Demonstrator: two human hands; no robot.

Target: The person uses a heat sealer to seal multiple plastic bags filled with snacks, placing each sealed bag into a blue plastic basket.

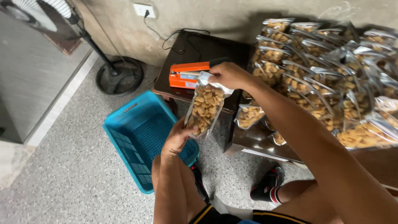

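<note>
Clear plastic pouch of golden-brown snack pieces (204, 107), held in both hands above the floor.

Head view: the right hand (229, 75) pinches the pouch's top edge in a closed grip, just beside the orange heat sealer (185, 75) on the dark low surface (207, 49). The left hand (177, 137) is closed around the pouch's bottom edge, above the blue perforated plastic basket (141, 137) on the speckled floor (70, 166). A pile of filled clear pouches (327, 79) covers a second surface to the right. A black pedestal fan (62, 16) stands at the upper left.
</note>
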